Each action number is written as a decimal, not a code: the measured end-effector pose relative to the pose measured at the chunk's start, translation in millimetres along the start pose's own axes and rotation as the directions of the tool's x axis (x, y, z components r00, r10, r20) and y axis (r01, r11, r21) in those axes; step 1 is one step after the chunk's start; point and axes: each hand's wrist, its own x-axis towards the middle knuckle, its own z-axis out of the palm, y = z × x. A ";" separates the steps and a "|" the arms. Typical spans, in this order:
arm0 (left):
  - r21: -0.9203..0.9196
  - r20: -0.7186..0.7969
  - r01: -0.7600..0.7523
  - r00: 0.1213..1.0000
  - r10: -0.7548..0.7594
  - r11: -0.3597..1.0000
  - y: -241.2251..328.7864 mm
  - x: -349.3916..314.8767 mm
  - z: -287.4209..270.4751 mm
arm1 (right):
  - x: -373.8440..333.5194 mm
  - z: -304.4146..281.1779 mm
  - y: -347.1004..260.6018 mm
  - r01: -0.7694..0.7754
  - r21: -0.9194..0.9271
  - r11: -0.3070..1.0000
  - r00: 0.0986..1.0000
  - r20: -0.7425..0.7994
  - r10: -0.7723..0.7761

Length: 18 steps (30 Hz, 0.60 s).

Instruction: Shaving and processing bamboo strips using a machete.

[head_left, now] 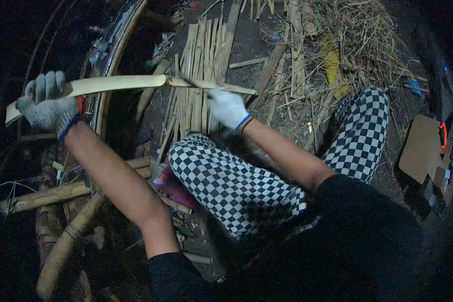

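Note:
In a knitted grey work glove, my left hand is closed round the left end of a pale split bamboo strip. The strip runs rightward across the view, with a node near its middle. My right hand, in a whitish glove with a blue cuff, is closed at the handle end of a dark knife. Its handle is hidden by the glove. The knife's blade lies against the strip just right of the node, and the strip's thin right tip passes beyond my right hand.
Several bamboo slats lie on the dirt floor ahead. Dry straw and a yellow piece are at the far right. Bamboo poles lie at lower left. A cardboard piece stands at right. My legs in checkered trousers are folded below.

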 end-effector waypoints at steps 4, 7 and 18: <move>-0.065 0.058 0.052 0.997 -0.048 0.997 -41.4 8.3 21.6 | 1.7 30.0 116.6 -0.124 -0.280 0.952 0.987 0.061 0.146; -0.156 0.039 0.106 0.994 -0.102 0.982 -35.3 16.8 -12.3 | 23.7 23.9 82.0 -0.011 -0.225 0.974 0.999 0.043 0.021; -0.100 0.002 0.062 0.998 -0.062 0.993 -39.8 18.0 1.5 | -7.2 34.4 161.0 -0.026 -0.452 0.892 0.962 0.230 0.145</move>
